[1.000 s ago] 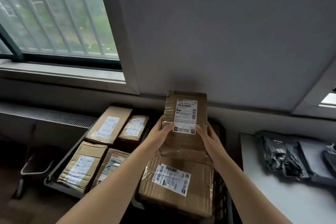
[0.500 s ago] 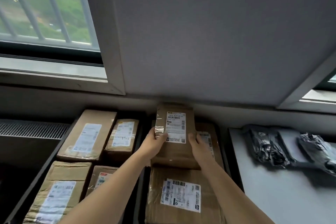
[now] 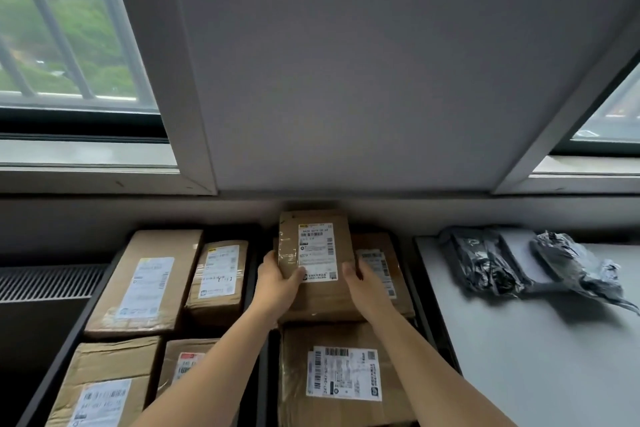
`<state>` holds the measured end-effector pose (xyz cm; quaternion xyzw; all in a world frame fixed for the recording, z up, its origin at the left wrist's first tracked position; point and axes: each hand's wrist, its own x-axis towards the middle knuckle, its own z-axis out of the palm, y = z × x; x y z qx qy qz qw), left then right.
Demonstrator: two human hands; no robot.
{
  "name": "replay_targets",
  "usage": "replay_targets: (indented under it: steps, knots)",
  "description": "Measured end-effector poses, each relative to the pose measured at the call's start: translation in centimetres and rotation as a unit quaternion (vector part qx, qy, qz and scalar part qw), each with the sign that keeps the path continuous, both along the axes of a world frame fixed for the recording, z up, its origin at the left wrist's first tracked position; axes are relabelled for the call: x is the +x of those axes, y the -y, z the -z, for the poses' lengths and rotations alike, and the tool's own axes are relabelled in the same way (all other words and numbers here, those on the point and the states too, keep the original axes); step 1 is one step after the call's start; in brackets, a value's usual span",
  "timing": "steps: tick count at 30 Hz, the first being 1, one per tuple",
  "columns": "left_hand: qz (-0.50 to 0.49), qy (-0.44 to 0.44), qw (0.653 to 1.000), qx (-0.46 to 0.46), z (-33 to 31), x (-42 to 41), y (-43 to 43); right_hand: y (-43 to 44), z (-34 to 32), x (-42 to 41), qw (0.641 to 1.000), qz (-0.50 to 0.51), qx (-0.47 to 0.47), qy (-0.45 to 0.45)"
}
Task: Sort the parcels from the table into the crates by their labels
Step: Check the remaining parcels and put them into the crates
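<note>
The table [image 3: 519, 374] on my R has black bags [image 3: 485, 267] on it, so I think there's more to sort. The R crate [image 3: 427, 322] is v. full: a big box [image 3: 346, 374] fills the near end & another box [image 3: 384, 274] lies at the far end. My parcel [image 3: 320, 298] is at that far end, on top of the far box, close to the wall. Can't tell if it sits flat yet.

Both hands grip its near part. L hand [image 3: 277, 282] has its thumb on top by the label [image 3: 317, 250]. R hand [image 3: 363, 288] is curled round the other side.

What could go wrong: it's a stack. If I let go while the parcel is tipped, it may slide off, drop in a gap or bump the wall. Also my L thumb is at the label's corner, so if I misread it, that's the wrong crate.
</note>
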<state>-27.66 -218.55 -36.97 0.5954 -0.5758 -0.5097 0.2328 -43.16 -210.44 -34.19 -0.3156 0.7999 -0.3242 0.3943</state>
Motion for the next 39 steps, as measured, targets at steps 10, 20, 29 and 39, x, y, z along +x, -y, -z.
replay_targets:
  steps: [10, 20, 29, 39]
  knots:
    - [0.007, -0.04, 0.985, -0.167, -7.0, -6.8, -3.4, -3.9, -4.3, -6.6, 0.985, 0.058, -0.15, 0.058]
    - [0.094, -0.184, 0.972, -0.11, -11.9, -24.6, -14.5, -16.8, -7.4, -21.7, 0.933, 0.17, -0.285, 0.139]
    - [0.09, -0.262, 0.961, -0.02, -12.3, -36.0, -21.7, -26.3, -8.7, -32.8, 0.88, 0.29, -0.342, 0.154]
    - [0.098, -0.3, 0.949, 0.01, -11.8, -41.2, -19.5, -26.1, -9.2, -38.3, 0.854, 0.348, -0.355, 0.156]
